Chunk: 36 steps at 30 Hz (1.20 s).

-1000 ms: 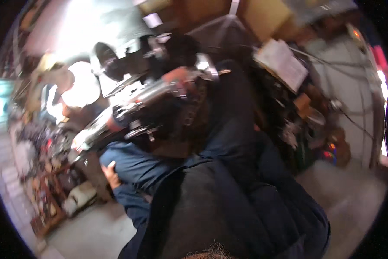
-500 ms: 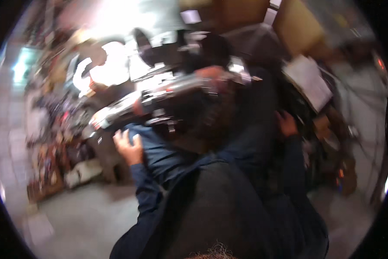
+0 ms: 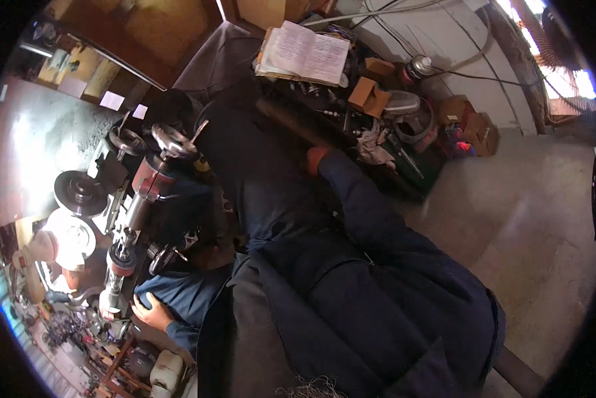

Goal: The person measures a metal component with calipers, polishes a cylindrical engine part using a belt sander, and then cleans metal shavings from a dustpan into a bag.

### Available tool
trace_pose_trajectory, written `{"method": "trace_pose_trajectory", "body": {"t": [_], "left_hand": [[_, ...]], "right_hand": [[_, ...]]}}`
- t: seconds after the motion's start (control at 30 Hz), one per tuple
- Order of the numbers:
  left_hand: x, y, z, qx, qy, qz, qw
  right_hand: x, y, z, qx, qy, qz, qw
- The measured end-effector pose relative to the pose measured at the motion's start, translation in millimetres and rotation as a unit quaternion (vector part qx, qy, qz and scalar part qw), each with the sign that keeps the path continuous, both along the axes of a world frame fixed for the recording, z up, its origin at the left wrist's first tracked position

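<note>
My left hand (image 3: pixel 152 313) lies on my left knee in blue trousers (image 3: pixel 185 292), its fingers apart and nothing in it. Just beyond that knee stands a lathe-like metal machine (image 3: pixel 139 209) with handwheels. My right hand (image 3: pixel 316 160) is beside my right thigh, against the dark edge of a low cabinet or open drawer (image 3: pixel 304 123). Only the back of this hand shows; its fingers are hidden, so what it holds or touches cannot be made out.
An open handwritten notebook (image 3: pixel 304 54) lies on the cluttered surface at the right. Near it are cardboard boxes (image 3: pixel 370 97), a spray can (image 3: pixel 419 67), a crumpled rag (image 3: pixel 375 147) and a clear plastic container (image 3: pixel 402 103). A bright lamp (image 3: pixel 72 239) stands at the far left.
The view has swung right and grown sharper, bringing the notebook and boxes nearer the middle. My left hand stays on my knee; my right fingers, visible earlier, are now hidden.
</note>
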<state>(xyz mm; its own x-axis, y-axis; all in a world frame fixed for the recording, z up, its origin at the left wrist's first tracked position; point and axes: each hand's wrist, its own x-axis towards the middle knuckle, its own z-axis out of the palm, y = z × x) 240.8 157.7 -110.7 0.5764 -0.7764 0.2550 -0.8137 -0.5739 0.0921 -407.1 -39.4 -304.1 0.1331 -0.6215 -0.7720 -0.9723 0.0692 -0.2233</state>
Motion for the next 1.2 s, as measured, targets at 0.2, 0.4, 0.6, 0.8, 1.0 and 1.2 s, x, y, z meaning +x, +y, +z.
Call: {"method": "trace_pose_trajectory", "body": {"t": [0.2,0.4,0.6,0.8,1.0,1.2], "left_hand": [[-9,-4,10,0.038,-0.011,-0.004,0.999],[-10,-10,7,0.023,-0.021,-0.006,1.000],[-11,-20,3,0.031,-0.028,-0.014,0.999],[-22,-37,9,0.056,-0.022,-0.009,0.998],[-29,-38,17,0.059,-0.032,-0.003,0.998],[-35,-46,16,0.066,-0.034,-0.013,0.997]], "right_hand": [[-44,-33,178,-0.033,-0.002,-0.170,0.985],[-165,-6,196,-0.201,0.201,-0.348,0.893],[-180,6,213,-0.273,0.296,-0.309,0.862],[-195,-8,216,-0.245,0.261,-0.247,0.901],[-146,-28,210,-0.300,0.184,-0.137,0.926],[-199,-56,181,-0.384,0.088,-0.284,0.874]]}}
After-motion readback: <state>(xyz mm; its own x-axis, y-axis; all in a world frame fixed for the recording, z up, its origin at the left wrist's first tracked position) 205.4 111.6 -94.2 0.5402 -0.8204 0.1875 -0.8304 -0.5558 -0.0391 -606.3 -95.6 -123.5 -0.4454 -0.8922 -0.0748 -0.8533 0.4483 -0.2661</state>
